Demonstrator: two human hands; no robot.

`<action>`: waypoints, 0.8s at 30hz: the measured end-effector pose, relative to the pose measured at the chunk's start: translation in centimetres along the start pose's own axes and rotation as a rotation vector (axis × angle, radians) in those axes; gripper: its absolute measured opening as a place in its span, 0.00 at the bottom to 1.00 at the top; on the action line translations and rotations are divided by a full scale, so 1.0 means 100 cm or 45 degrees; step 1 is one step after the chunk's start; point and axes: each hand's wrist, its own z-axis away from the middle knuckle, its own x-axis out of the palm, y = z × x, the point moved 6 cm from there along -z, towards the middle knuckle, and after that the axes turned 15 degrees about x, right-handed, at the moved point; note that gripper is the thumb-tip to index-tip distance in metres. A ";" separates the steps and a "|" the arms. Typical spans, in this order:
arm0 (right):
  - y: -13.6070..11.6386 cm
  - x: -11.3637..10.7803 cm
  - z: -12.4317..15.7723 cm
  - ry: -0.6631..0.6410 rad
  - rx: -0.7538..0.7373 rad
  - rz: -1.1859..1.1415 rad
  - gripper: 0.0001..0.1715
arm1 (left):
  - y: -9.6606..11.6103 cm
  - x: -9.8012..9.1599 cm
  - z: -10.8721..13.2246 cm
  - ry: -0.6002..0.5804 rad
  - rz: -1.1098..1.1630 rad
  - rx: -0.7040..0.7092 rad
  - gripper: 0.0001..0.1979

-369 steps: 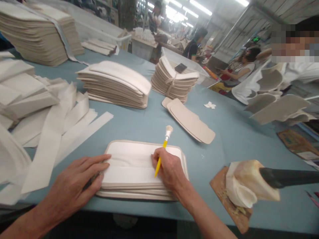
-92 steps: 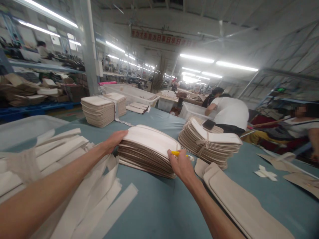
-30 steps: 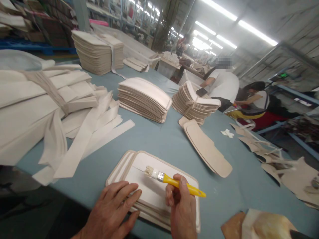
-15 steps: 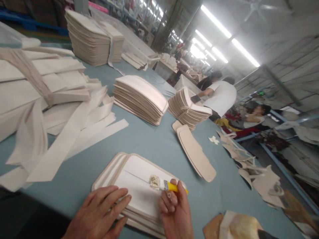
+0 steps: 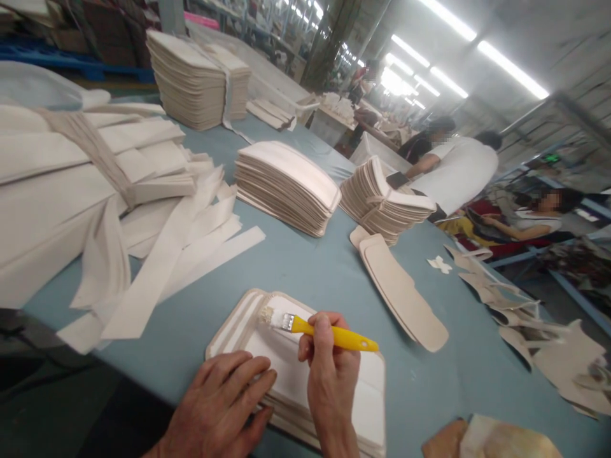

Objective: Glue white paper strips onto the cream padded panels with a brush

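My right hand (image 5: 331,372) grips a yellow-handled paintbrush (image 5: 341,335). Its bristles, clotted with a pale paste, lie at the far left part of the top white panel (image 5: 286,366). That panel has a beige rim and sits on a small fanned stack of similar panels (image 5: 233,324). Fingers stretched out, my left hand (image 5: 224,397) rests flat on the near left edge of the stack. The right forearm covers part of the panel's near side.
Long pale strips (image 5: 157,267) bound with a band spread over the left of the blue table (image 5: 305,267). Behind stand panel stacks (image 5: 286,187), one tied (image 5: 386,203). Two curved beige pieces (image 5: 401,292) lie right, scraps (image 5: 558,356) beyond. A person (image 5: 458,172) bends over farther back.
The brush has swung from pointing across the panel's middle to its far left part, the right hand turning over with it. My left hand stays on the stack; the view has shifted.
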 end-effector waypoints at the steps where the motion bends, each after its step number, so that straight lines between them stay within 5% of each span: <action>1: 0.003 0.003 0.000 -0.003 -0.020 0.024 0.30 | 0.000 0.001 0.000 -0.007 -0.001 -0.002 0.13; 6: 0.015 0.006 0.003 -0.027 -0.149 0.400 0.23 | -0.001 0.001 -0.001 -0.052 -0.014 -0.001 0.12; 12: -0.010 -0.015 0.007 0.144 -0.345 0.755 0.23 | -0.001 0.002 0.000 -0.110 -0.057 0.072 0.11; 18: -0.016 -0.057 -0.001 0.292 -0.236 0.777 0.23 | -0.005 0.006 0.009 -0.254 -0.135 0.285 0.13; 24: -0.007 -0.113 -0.006 0.381 -0.141 0.686 0.24 | -0.017 0.013 0.021 -0.223 -0.107 0.205 0.17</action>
